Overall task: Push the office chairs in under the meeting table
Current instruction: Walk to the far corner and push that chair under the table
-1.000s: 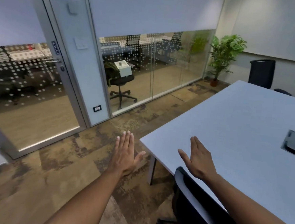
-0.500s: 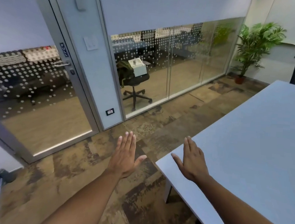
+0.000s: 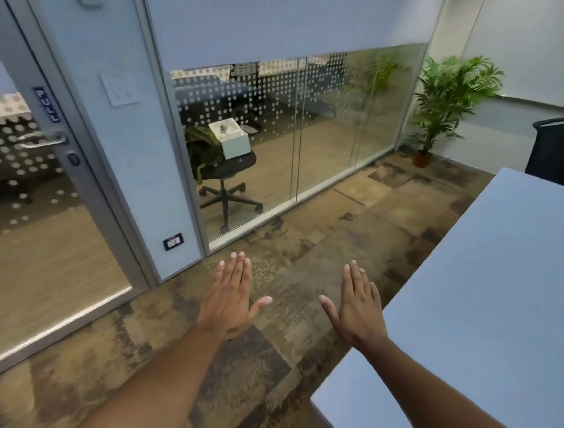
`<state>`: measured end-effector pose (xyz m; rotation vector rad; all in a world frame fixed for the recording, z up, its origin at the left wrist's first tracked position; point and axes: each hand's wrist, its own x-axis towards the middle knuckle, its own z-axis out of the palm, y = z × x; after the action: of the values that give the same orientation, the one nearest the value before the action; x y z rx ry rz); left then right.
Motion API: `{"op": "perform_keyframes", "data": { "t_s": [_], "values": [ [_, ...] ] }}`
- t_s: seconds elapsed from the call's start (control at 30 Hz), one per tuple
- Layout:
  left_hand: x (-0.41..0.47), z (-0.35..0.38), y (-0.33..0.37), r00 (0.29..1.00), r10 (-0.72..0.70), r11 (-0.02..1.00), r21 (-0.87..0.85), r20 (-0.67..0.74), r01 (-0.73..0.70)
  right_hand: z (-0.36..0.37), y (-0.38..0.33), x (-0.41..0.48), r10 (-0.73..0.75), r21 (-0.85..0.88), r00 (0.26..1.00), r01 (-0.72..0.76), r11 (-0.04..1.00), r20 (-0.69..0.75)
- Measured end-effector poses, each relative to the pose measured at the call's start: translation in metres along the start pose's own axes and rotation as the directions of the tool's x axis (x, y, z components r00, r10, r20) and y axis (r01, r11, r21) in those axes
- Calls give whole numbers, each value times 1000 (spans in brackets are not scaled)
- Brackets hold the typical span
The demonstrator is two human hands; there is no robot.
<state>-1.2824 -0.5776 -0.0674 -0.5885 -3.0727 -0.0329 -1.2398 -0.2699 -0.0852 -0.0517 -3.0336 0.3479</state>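
Both hands are out front with nothing in them. Left hand [image 3: 230, 297] is flat, fingers together and thumb sticking out, hovering over the carpet [image 3: 290, 214] at about 6 o'clock in the shot. Right hand [image 3: 357, 306] is the same deal, spread flat, just off the near corner of the bench [image 3: 503, 299], not touching it as far as I can see. My guess is they're held palm-down like that because there's no chair back under them right now, so they're just ready for the next one.

Working outward: the bench fills the 3 to 5 o'clock area, top looks bare. Only one office chair [image 3: 557, 149] on this side of the glass is in view, way up at 2 o'clock at the far end of the bench, dark back showing, seat hidden behind the bench edge, so I can't tell how far in it's tucked. That's probably the next target, well apart from the hands.

Potted plant [image 3: 448, 102] sits in the corner at 1 o'clock. Behind the glass wall [image 3: 331, 123] at 11 o'clock there's another chair [image 3: 228, 175] with a white box [image 3: 229, 137] on its seat, something small on top I can't make out. Door [image 3: 42, 161] with a PULL sign at 9 o'clock.
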Motion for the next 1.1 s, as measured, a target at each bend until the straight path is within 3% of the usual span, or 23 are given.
{"op": "perform_keyframes", "data": {
  "t_s": [0.1,0.27,0.53,0.83,1.1],
  "values": [
    [48,-1,-30,996,87,995,55,0,-87,8,-10,44,57,-31,998,-58,998,-41],
    [122,-6,-51,988,153,988,7,14,-153,16,-22,106,138,-18,988,-139,990,-72],
    [258,-10,-42,964,263,964,-20,-25,-264,11,20,204,286,11,948,-287,958,-139],
    [469,12,29,874,485,875,27,-23,-484,12,131,328,429,-4,893,-434,901,-135],
    [671,9,135,829,557,829,-32,-55,-559,-22,266,450,530,-2,833,-537,843,-156]
  ]
}}
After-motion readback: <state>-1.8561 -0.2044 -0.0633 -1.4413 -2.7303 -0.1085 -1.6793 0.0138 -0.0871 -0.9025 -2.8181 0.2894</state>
